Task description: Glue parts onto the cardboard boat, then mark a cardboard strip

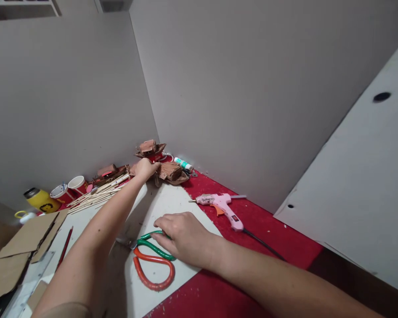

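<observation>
My left hand (146,168) reaches to the far corner of the table, its fingers closed at the near end of a brown model boat (172,173) with a ribbed roof; the fingertips are partly hidden. A second brown model boat (149,149) sits just behind, raised on something red. My right hand (185,238) is closed over the green handle loop of a pair of scissors (154,273), thumb and fingers on either side of it. The orange loop lies nearer to me on the white board (199,221), and the blades point left.
A pink glue gun (222,202) with its cord lies on the red tabletop (285,238), beyond a glue stick tube (183,163). Wooden sticks (99,194), paper cups (78,185), a yellow bottle (42,199), a pencil (65,247) and cardboard (23,247) stand or lie left. Walls border the table.
</observation>
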A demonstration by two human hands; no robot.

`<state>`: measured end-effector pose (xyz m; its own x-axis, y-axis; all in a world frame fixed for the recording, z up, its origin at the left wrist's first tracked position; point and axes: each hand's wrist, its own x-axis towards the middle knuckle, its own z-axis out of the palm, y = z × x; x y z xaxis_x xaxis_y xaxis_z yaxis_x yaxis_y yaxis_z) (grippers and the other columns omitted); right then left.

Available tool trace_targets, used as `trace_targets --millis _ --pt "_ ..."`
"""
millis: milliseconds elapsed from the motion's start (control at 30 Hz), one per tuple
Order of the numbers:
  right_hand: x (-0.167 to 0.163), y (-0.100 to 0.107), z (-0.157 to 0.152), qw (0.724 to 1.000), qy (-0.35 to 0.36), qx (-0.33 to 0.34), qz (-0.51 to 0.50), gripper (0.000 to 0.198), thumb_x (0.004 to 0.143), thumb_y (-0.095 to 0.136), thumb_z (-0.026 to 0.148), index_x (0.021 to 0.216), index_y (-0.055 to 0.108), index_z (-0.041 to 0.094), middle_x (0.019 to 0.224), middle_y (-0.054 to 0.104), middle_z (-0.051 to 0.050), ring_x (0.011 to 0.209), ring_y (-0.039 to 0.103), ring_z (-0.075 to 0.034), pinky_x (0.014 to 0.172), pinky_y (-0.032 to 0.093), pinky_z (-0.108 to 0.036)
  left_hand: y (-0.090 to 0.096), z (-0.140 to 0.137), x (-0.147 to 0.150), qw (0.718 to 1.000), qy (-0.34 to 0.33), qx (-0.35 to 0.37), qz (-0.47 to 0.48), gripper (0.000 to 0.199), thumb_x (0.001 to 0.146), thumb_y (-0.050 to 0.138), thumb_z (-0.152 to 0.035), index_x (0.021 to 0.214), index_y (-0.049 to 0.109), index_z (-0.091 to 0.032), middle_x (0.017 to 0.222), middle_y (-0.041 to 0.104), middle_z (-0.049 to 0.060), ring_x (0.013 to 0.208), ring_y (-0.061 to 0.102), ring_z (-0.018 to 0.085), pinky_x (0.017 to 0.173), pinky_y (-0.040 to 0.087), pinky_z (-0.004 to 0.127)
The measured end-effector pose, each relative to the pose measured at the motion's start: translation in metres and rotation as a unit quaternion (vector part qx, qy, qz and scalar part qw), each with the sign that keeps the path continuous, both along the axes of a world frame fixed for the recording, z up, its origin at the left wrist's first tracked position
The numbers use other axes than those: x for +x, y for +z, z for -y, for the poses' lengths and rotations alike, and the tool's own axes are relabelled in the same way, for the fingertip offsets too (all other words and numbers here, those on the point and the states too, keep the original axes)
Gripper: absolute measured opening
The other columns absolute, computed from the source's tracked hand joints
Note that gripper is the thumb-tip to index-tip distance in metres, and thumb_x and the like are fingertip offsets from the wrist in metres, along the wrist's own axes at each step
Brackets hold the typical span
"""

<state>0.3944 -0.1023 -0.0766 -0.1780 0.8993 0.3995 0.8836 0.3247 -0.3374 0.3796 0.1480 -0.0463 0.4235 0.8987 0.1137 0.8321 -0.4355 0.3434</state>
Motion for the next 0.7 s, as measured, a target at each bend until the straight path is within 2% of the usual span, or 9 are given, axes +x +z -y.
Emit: trace_targets --millis 233,700 --pt "-0.002 0.002 0.001 1.0 0.011 -0.025 0.0 0.02 0.093 0.052 0.034 0.088 0.063 0.017 0.084 0.072 -0.005 0.073 0.066 -0.018 0.06 0.036 -0.028 -0.001 -0.001 0.007 0.998 0.027 0.005 -0.062 0.034 0.092 0.06 -0.034 0.121 0.057 -0.018 0.121 0.059 0.009 0.103 0.061 0.023 0.085 0.053 0.042" --pt "-0.001 0.002 0.001 0.999 0.013 -0.038 -0.001 0.022 0.094 0.052 0.035 0.088 0.064 0.017 0.084 0.072 -0.005 0.073 0.065 -0.017 0.06 0.035 -0.027 -0.008 -0.003 0.015 0.996 0.032 0.018 -0.083 0.034 0.092 0.06 -0.034 0.122 0.057 -0.017 0.121 0.059 0.009 0.103 0.061 0.023 0.085 0.053 0.043"
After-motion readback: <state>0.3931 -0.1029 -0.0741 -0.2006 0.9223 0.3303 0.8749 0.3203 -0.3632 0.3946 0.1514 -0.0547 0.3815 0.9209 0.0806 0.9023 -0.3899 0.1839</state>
